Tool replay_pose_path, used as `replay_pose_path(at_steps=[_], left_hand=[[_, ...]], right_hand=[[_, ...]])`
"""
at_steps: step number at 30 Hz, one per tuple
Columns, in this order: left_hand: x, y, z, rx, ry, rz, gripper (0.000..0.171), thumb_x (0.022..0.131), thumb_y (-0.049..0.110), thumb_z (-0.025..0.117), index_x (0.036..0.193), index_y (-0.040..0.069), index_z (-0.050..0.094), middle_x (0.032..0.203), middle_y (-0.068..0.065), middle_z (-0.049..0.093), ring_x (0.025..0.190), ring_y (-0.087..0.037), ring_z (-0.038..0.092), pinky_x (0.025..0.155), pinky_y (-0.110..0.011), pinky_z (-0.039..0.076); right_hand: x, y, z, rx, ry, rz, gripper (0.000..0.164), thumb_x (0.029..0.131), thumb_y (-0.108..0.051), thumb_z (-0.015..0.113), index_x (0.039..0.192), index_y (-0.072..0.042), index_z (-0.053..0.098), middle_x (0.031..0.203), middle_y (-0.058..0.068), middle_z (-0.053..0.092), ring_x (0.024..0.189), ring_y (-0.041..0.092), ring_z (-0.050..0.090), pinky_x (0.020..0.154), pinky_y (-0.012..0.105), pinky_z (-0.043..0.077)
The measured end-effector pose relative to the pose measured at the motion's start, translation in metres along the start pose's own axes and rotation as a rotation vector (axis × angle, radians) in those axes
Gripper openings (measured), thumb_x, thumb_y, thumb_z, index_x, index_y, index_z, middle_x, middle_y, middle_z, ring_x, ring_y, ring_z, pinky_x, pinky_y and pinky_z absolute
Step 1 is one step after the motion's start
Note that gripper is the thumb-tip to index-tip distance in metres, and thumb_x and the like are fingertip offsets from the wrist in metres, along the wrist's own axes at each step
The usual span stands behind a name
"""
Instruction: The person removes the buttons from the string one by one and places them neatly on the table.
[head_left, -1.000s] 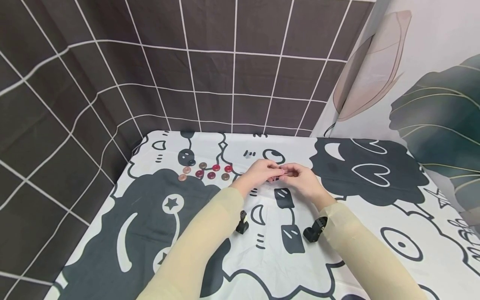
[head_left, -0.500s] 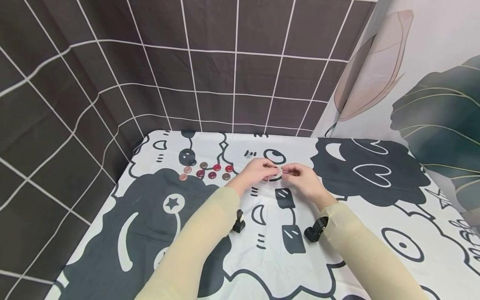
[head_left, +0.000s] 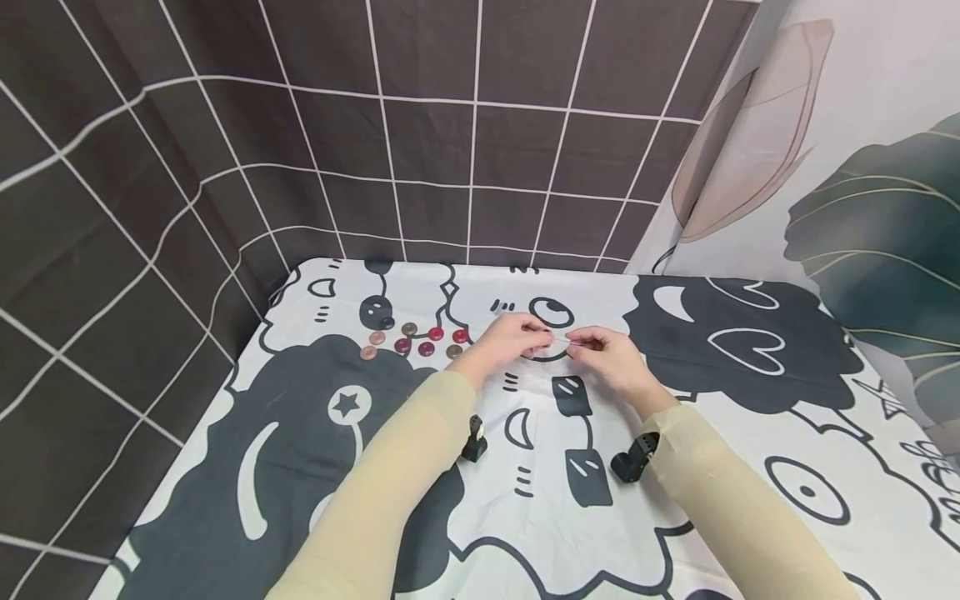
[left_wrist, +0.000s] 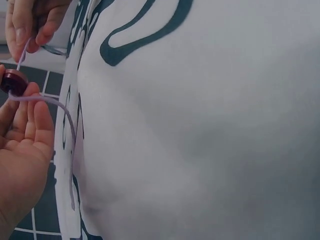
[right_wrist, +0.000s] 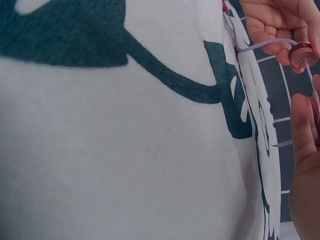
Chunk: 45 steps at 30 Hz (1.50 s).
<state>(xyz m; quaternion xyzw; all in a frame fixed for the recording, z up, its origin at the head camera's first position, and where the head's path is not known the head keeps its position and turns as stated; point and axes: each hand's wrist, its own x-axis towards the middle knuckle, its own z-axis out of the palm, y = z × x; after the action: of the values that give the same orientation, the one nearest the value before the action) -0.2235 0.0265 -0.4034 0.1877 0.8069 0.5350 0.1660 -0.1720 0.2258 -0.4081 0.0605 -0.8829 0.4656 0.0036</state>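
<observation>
My left hand (head_left: 512,340) pinches a small stack of buttons, a dark red button (left_wrist: 14,86) against a pinkish one (right_wrist: 303,56). A thin lilac cord (left_wrist: 50,100) runs through them, and its tail hangs down past the left fingers. Across a short gap, my right hand (head_left: 611,360) pinches the cord on the other side of the stack, thumb against fingertips. In the head view the cord stretches pale between the two hands, just over the cloth. Left of the left hand lie several loose buttons, among them a red button (head_left: 437,333) and a brown button (head_left: 454,352).
The table is covered by a white cloth (head_left: 517,525) with black cartoon prints. A dark curtain with a white grid (head_left: 420,142) hangs behind and at the left. Pinkish loose buttons (head_left: 368,352) lie farthest left. Each wrist carries a small black camera (head_left: 474,440).
The hands have gone from touching to slightly apart, the left one shifting left with the buttons. The cord now shows drawn out between them. The loose buttons keep their places.
</observation>
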Motion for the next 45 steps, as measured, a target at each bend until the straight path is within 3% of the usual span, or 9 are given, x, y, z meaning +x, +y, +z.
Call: replay_pose_path(at_steps=[10,20,33,38,45], left_hand=[[-0.001,-0.001,-0.005,0.009,0.008,-0.011,0.022,0.088,0.025,0.066,0.102,0.009,0.069,0.084,0.0,0.066,0.074,-0.013,0.06,0.068,-0.023,0.05],[0.0,0.004,-0.015,0.111,0.024,-0.021,0.022,0.089,0.029,0.064,0.103,0.013,0.069,0.081,0.0,0.063,0.072,-0.011,0.058,0.066,-0.022,0.046],[0.0,0.004,-0.028,0.05,0.038,-0.03,0.023,0.089,0.028,0.064,0.104,0.01,0.068,0.082,-0.004,0.063,0.069,-0.011,0.056,0.063,-0.022,0.046],[-0.001,0.007,-0.032,0.063,0.049,-0.012,0.022,0.088,0.026,0.064,0.102,0.008,0.067,0.082,-0.009,0.063,0.068,-0.011,0.055,0.064,-0.022,0.045],[0.0,0.003,-0.04,0.101,0.056,-0.023,0.023,0.088,0.028,0.065,0.102,0.009,0.068,0.08,-0.005,0.063,0.071,-0.013,0.057,0.065,-0.023,0.046]], right_hand=[[0.001,0.004,0.0,-0.025,0.0,0.025,0.027,0.086,-0.023,0.067,0.109,-0.008,0.067,0.079,0.006,0.067,0.074,0.015,0.061,0.064,0.024,0.044],[-0.001,0.004,-0.004,0.009,0.016,0.019,0.03,0.086,-0.023,0.067,0.109,-0.004,0.067,0.08,0.013,0.067,0.074,0.022,0.062,0.066,0.023,0.044],[0.0,0.006,-0.006,-0.021,0.032,0.019,0.029,0.086,-0.024,0.067,0.108,-0.004,0.068,0.084,0.009,0.067,0.074,0.019,0.062,0.069,0.023,0.044],[0.0,0.01,-0.007,-0.04,0.049,0.013,0.029,0.086,-0.024,0.068,0.107,-0.005,0.068,0.082,0.007,0.067,0.07,0.015,0.061,0.067,0.021,0.044],[0.0,0.011,-0.007,-0.03,0.048,0.016,0.028,0.086,-0.024,0.068,0.105,-0.005,0.068,0.081,0.006,0.066,0.068,0.014,0.06,0.066,0.02,0.044]])
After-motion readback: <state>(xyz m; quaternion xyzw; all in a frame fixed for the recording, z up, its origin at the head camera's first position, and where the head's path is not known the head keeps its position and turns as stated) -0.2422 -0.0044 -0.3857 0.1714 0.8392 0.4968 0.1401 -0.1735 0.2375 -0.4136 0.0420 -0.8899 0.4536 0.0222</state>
